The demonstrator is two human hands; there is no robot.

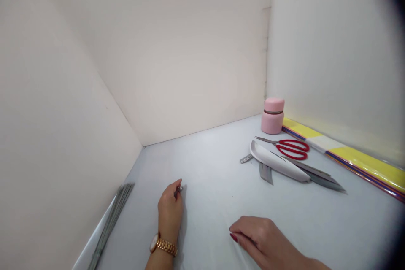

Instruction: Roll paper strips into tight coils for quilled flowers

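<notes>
My left hand (170,202), with a gold watch (164,245) on its wrist, is closed around a small dark metal object (177,191). Only a short end of it sticks out past the fingers, so its kind is hidden. To the right and nearer to me, my right hand (264,236) is closed in a pinch, thumb against the fingers. Whatever it may hold is too small or hidden to make out. Both hands are low over the white tabletop (209,173), apart from each other.
At right lie red-handled scissors (292,148), a long white curved dish (278,162) over grey strips (265,174), and a pink lidded jar (273,117). Yellow flat packs (367,160) line the right wall. A bundle of thin green wires (112,219) lies along the left wall.
</notes>
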